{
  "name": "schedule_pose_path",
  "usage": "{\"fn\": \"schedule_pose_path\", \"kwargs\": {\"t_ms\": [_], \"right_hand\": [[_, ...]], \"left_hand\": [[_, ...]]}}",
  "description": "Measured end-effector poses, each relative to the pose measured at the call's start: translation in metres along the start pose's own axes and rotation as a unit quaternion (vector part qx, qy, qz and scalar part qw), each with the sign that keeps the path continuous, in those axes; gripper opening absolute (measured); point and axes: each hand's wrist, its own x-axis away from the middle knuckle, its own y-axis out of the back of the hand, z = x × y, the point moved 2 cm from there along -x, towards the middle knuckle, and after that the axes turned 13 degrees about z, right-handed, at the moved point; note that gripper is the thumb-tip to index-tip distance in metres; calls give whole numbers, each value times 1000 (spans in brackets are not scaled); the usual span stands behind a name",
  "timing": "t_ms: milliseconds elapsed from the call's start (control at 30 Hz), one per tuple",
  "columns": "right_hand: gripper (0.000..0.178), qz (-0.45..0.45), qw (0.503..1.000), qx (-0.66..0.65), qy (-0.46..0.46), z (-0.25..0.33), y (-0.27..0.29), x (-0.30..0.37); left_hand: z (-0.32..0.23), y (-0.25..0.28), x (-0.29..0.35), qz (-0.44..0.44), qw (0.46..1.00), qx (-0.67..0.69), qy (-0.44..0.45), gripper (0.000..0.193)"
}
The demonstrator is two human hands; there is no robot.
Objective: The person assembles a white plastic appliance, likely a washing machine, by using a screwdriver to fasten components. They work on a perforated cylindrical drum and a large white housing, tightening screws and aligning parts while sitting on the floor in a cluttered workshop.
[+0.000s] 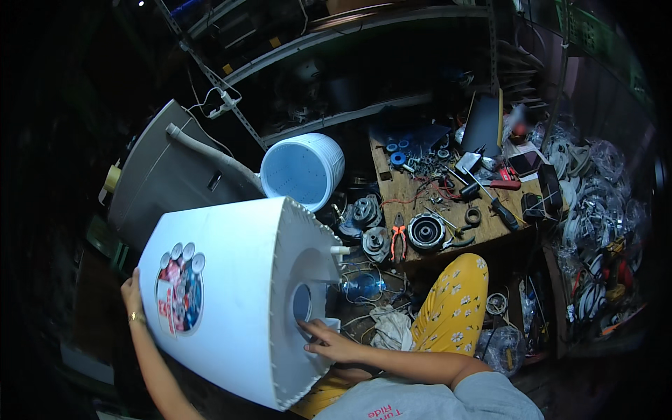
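A white plastic washing-machine tub [231,273] lies tipped on its side before me, a round colourful sticker on its side wall. My left hand [131,295] grips its far left edge, the fingertips partly hidden behind it. On the right, the underside faces my right hand [329,343], with a round hole [302,302] and a short white pipe stub [340,250]. My right hand's fingers are apart and stretched out, touching the hole's lower rim; nothing shows in them.
Behind the tub stand a light-blue perforated spin basket [302,168] and a grey panel with a hose [185,164]. A low wooden table [420,196] carries orange-handled pliers [398,236], a round black part [426,232], screwdrivers and small parts. Bagged parts [595,203] heap at right; a cloth [392,327] lies near my knee.
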Motion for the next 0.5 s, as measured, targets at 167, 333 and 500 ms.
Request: {"fn": "schedule_pose_path", "kwargs": {"t_ms": [167, 333, 500], "right_hand": [[78, 42, 988, -115, 99, 20, -37, -17], [72, 223, 912, -295, 179, 103, -34, -39], [32, 184, 951, -193, 156, 64, -15, -42]], "left_hand": [[-23, 151, 66, -137, 987, -9, -87, 48], [-71, 222, 121, -325, 940, -76, -75, 45], [-150, 245, 198, -402, 904, -124, -78, 42]]}}
